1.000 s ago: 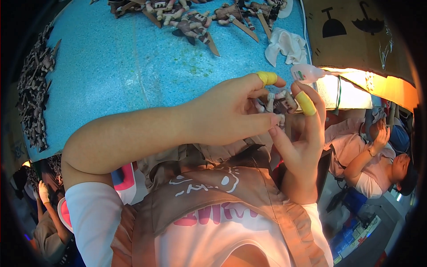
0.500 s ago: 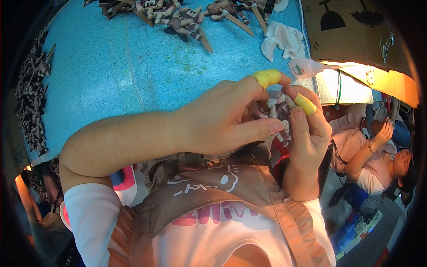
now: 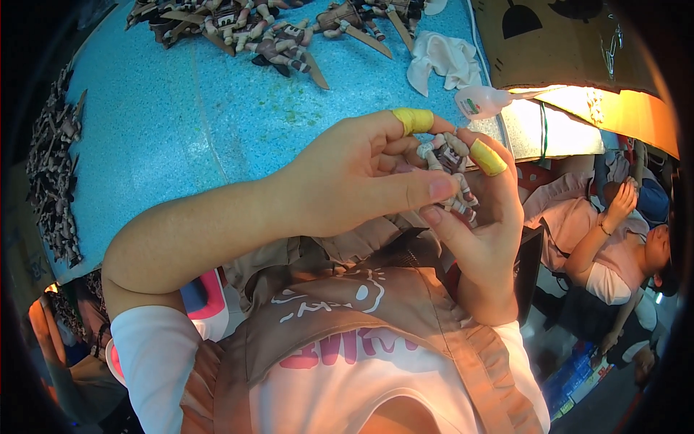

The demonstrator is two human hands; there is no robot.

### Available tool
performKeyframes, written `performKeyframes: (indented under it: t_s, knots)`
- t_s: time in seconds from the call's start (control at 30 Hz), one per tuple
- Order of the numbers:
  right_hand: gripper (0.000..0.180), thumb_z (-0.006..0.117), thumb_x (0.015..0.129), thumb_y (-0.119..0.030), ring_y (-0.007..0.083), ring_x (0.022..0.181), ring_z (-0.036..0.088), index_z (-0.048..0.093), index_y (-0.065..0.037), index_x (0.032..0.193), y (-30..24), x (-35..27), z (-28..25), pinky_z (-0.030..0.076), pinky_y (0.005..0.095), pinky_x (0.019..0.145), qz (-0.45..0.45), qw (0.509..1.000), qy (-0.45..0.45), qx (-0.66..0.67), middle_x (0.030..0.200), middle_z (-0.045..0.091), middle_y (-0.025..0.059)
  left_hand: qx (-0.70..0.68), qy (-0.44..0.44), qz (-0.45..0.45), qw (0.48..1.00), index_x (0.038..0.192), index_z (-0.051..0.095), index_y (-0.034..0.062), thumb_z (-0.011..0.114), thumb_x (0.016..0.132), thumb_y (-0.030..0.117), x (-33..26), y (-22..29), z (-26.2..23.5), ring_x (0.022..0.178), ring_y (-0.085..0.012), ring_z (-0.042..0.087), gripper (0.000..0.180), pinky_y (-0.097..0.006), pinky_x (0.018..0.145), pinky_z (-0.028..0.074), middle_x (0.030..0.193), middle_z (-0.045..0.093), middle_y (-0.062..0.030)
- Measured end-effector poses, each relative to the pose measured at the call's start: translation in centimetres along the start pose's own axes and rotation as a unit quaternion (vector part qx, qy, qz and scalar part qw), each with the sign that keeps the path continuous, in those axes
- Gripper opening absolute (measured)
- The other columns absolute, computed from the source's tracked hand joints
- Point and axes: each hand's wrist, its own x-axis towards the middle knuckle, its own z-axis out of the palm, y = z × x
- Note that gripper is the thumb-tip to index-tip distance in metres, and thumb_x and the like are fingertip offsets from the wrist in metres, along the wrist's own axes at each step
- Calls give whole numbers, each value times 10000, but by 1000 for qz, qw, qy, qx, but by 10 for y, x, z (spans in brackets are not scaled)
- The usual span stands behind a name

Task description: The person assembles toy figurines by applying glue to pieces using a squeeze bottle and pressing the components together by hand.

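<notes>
Both my hands meet around a small toy figurine with pale limbs and dark brown clothing, held above the near edge of the blue table. My left hand reaches across from the left, its thumb lying over the figurine's lower body and its fingers behind. On the other side, my right hand supports it, with the index fingertip near the figurine's head and the thumb below by its legs. Yellow tape wraps an index finger of each hand. My fingers partly cover the figurine.
More figurines with flat brown pieces lie heaped at the table's far side, beside a white cloth. A clear squeeze bottle lies nearby. Another figurine pile lines the left edge. Cardboard borders the right; a co-worker sits beyond.
The figurine has turned slightly in my fingers and shows more of its body. My right thumb has slid down and left, off its upper part. The view has shifted a little.
</notes>
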Motion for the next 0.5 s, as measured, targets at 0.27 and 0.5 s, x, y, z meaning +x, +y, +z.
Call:
performKeyframes:
  t_s: [0.27,0.5]
  knots:
    - [613,777,669,-99,234,1026,533,471,78,1171,3,4,-10,450,331,866,-45,998,-44,-16,1188,447,174,39,14,54,998,1275,343,18,659,804,33,0,-8,0,1077,-157,530,568,-287,919,440,1202,514,-115]
    - [636,761,659,-36,223,1046,519,440,68,1198,1,3,-1,443,326,880,46,993,-7,108,1185,454,152,48,16,47,998,1274,344,23,668,795,33,2,-7,-3,1085,-161,525,578,-302,921,442,1198,514,-112]
